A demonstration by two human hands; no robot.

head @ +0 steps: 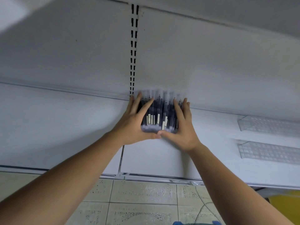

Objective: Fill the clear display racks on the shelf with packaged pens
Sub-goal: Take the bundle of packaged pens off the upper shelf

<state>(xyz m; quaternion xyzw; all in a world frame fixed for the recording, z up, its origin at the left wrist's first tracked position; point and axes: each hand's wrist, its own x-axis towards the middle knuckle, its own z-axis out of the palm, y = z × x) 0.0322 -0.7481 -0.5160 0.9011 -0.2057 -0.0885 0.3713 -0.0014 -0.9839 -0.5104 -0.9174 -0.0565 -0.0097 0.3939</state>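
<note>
We see the stack of packaged pens (158,114) resting on the white shelf (65,127), just right of the foot of the slotted upright (134,54), with its far ends up against the back panel. The left hand (134,125) lies along the side of the stack nearer the upright, and the right hand (181,132) along the side away from it. The fingers (146,108) on both hands are straight. Those of the left are a little spread over the packs, and those of the right lie closer together along the edge. The thumbs meet at the near end.

We judge this flat, two-sided hold is meant to square the loose packs into one block and keep them from fanning out while they are pushed back. The view is too blurred for us to tell whether a clear rack already sits under them.

Well to the right of the upright, two empty clear racks (267,125) lie on the same shelf, one nearer us than the other. Since they hold nothing, we judge most of the filling is not yet done.
</note>
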